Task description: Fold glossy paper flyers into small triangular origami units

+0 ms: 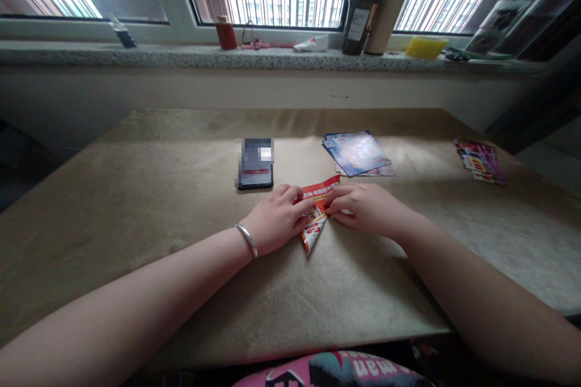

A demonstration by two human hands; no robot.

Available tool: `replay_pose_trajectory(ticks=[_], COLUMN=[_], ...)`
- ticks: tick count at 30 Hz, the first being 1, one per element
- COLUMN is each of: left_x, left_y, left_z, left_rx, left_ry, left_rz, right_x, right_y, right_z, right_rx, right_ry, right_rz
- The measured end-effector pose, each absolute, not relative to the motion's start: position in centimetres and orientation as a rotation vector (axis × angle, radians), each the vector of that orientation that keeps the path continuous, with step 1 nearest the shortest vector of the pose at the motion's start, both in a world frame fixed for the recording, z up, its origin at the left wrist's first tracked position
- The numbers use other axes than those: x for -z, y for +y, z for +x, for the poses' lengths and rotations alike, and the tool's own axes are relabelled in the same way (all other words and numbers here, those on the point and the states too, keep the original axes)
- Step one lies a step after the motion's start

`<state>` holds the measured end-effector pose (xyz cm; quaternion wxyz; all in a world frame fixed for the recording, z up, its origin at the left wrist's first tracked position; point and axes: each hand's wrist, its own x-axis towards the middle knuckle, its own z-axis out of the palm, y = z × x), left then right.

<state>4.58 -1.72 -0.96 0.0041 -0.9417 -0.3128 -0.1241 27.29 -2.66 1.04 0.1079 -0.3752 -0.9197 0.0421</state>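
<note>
A red and white printed paper sheet, folded to a point at its near end, lies on the table between my hands. My left hand, a silver bangle on its wrist, presses the paper's left side with curled fingers. On the right edge, my right hand pinches the paper between thumb and fingers. Parts of the sheet are hidden under the fingers of both hands. Just beyond my left hand lies a dark phone, its screen partly blurred out. Several blue printed sheets are stacked beyond my right hand.
More colourful printed papers lie at the right of the brown table. Behind it, a stone windowsill carries a red container, a dark lidded cup, a yellow object and other small items.
</note>
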Motion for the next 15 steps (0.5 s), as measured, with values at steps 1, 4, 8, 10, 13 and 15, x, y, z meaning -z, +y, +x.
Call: replay_pose_trajectory(ticks=[1, 4, 8, 10, 13, 15], left_x=[1.06, 1.36, 1.56, 1.57, 1.63, 1.71], left_y=[-1.69, -1.52, -1.17, -1.05, -1.00, -1.00], left_z=[4.62, 4.77, 4.85, 4.86, 4.88, 4.89], left_rx=[0.405, 0.439, 0.448, 0.453, 0.469, 0.482], left_ry=[-0.965, -0.882, -0.884, -0.867, -0.832, -0.828], left_rz=[-2.955, -2.994, -3.077, -3.109, -3.118, -3.115], right_x=[-1.07, -1.18, -1.24, -1.20, -1.06, -0.98], right_y=[-2.63, -2.51, -2.43, -2.48, -2.62, -2.67], right_z=[27.39, 27.57, 27.66, 27.70, 27.78, 27.83], right_rx=[-0.133, -0.159, -0.186, -0.181, -0.171, -0.171], right_ry=[-2.707, -2.717, -2.738, -2.739, -2.716, -2.700], right_rz=[-1.091, -1.047, -1.023, -1.056, -1.128, -1.143])
